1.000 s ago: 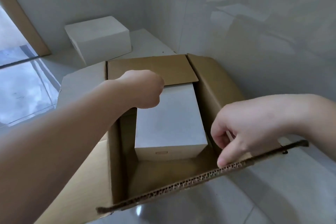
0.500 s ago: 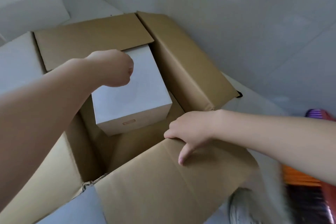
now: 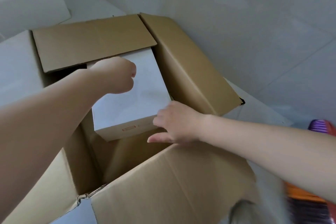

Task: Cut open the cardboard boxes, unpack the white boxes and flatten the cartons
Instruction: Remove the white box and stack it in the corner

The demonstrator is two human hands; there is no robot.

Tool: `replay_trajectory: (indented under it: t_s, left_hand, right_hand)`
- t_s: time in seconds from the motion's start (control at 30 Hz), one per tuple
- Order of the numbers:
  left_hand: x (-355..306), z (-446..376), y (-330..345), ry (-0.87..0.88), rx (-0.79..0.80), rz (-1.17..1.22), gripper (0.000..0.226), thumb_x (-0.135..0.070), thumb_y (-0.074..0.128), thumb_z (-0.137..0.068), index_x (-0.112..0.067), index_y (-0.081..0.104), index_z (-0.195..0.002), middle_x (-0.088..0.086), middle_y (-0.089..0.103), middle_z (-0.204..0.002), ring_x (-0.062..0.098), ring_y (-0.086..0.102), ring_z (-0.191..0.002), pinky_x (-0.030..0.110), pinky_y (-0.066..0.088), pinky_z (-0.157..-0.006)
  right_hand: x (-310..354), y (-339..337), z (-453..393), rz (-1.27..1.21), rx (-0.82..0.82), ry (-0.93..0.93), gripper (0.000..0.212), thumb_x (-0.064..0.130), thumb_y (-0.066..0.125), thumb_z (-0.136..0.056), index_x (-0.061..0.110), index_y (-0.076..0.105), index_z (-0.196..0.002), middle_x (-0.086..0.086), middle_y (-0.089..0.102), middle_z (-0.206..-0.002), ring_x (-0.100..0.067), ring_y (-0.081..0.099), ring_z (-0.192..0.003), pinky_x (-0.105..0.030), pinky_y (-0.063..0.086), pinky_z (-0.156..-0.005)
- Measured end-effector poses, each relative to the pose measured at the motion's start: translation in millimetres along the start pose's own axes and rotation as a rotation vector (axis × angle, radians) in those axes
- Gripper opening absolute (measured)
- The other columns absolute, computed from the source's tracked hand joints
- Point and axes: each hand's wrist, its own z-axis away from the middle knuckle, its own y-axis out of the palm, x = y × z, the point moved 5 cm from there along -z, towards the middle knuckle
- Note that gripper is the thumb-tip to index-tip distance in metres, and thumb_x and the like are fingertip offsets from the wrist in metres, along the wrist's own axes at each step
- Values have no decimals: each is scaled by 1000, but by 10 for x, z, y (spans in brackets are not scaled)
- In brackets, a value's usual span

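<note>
Nearest to the person, the brown cardboard carton (image 3: 181, 178) stands open on the pale tiled floor (image 3: 291, 60), its near flap folded outward and showing fluted corrugated board along a slightly torn edge; it looks stiff yet easily creased, matte and dry to the touch. Inside the carton, towards its far wall, sits the white box (image 3: 131, 100), a crisp rectangular block with a smooth, faintly glossy top and a small red mark on its near face. The right hand (image 3: 174, 123) reaches to the box's near right corner, fingers loosely spread and thumb out, touching or just about touching the box but not closed on anything that I can see. The left hand (image 3: 116, 76) hangs over the box's far left edge with fingers curled under; its grip is hidden behind the knuckles, so I cannot tell whether it has hold of the box. I would judge the box light to moderate in weight, rigid enough to lift by two opposite sides, though its slick surface could slip from dry palms, so fingers hooked under the bottom edges seem the safest hold. Beyond the carton, on the far left, stands another white box (image 3: 27, 2) against the grey wall.
</note>
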Motion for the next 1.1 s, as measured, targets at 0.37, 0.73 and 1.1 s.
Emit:
replay_trajectory:
  t_s: [0.37, 0.73, 1.1]
  left_hand:
    - [751, -109, 537, -142, 45, 151, 42, -40, 35, -98, -5, 45, -121, 11, 46, -126, 26, 48, -111, 32, 37, -83]
    - [1299, -45, 248, -145, -426, 101, 53, -37, 42, -93, -13, 32, -139, 5, 37, -140, 25, 30, -131, 35, 20, -111]
    - [1974, -754, -288, -228, -477, -62, 81, -35, 46, -89, -17, -5, -151, 5, -18, -157, 23, -14, -144, 45, -3, -117]
  right_hand:
    - [-513, -167, -1348, -171, 6, 278, 55, 56, 30, -94, 12, 42, -126, -11, 41, -130, -28, 34, -125, -40, 28, -105]
    - [-602, -396, -1716, -160, -76, 373, 62, 59, 29, -94, 16, 35, -139, -12, 30, -148, -28, 18, -140, -42, 18, -115]
    - [-909, -1021, -2279, -56, -249, 416, 70, 63, 27, -93, 23, 14, -150, -10, 7, -159, -29, 1, -146, -44, 8, -116]
